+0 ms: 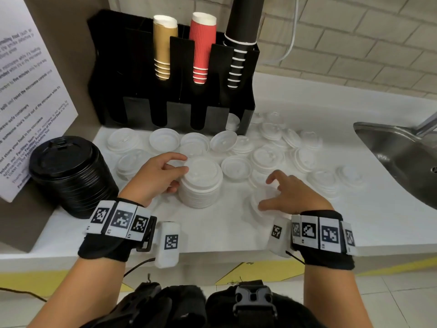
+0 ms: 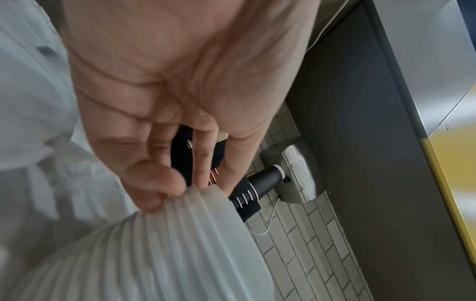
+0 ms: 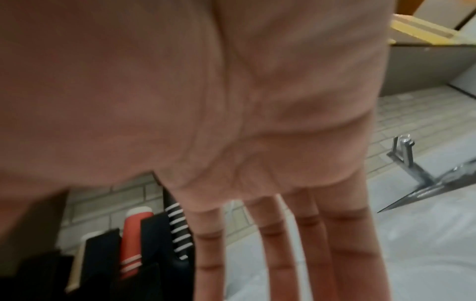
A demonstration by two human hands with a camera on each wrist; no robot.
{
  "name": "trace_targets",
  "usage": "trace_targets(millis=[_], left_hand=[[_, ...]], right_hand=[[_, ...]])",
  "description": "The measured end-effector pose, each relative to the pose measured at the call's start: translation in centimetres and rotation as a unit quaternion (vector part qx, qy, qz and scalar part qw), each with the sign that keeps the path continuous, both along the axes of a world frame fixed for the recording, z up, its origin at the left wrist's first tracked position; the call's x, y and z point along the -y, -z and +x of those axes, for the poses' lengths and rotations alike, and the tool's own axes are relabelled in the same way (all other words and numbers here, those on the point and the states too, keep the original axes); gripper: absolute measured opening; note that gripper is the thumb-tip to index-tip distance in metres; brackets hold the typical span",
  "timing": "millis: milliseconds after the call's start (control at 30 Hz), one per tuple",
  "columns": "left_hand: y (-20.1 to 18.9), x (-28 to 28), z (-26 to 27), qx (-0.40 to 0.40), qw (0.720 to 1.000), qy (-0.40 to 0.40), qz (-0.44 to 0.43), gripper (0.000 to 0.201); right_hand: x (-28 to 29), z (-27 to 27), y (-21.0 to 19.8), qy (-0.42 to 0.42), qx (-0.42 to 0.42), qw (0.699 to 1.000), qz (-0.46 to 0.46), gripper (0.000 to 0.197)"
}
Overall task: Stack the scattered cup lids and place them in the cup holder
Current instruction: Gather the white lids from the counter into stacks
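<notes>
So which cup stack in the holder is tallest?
The black cups in the cup holder, rightmost; they run past the frame's top, above the red cups and gold cups.

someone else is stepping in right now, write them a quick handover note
Left hand: grips the white lid stack on the counter.
Right hand: open, fingers spread over a loose lid, nothing gripped.
Done: one white stack built; black lid stack stands at the left.
Left: many loose lids lie scattered before the holder; gather them onto the stack, then put the stacks in the holder's front slots.
</notes>
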State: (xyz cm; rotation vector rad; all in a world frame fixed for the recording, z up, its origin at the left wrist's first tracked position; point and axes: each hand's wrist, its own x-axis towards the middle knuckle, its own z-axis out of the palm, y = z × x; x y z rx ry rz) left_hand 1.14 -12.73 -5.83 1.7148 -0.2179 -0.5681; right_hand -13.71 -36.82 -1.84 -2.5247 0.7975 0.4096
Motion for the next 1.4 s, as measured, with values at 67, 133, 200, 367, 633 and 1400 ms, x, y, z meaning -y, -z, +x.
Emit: trace_targets(millis=[67, 133, 200, 367, 633, 1400], left_hand=[[0.0, -0.1, -0.2, -0.008, 1.0, 0.0, -0.005, 0.02], [0.0, -0.2, -0.4, -0.025, 1.0, -0.001, -0.014, 0.022], [-0.1, -0.3, -0.5, -0.039, 0.999, 0.0, -0.021, 0.025], [-0.3, -0.4, -0.6, -0.044, 0.999, 0.0, -0.021, 0.026], [-0.2, -0.3, -0.9, -0.043, 0.999, -0.003, -0.019, 0.024], [-1.6, 0.5, -1.1, 0.113, 0.99, 0.079, 0.041, 0.067]], right_hand=[[-0.5, 0.7, -0.9, -0.03, 0.091, 0.993, 0.073, 0.053], [-1.7, 1.8, -1.2, -0.053, 0.187, 0.971, 0.14, 0.046], [-3.1, 2.8, -0.8, -0.06, 0.26, 0.948, 0.173, 0.043], [-6.3, 4.4, 1.2, -0.091, 0.327, 0.925, 0.169, 0.042], [-8.0, 5.7, 1.6, -0.135, 0.341, 0.924, 0.105, 0.031], [-5.7, 4.7, 1.6, -0.039, 0.376, 0.917, 0.125, 0.05]])
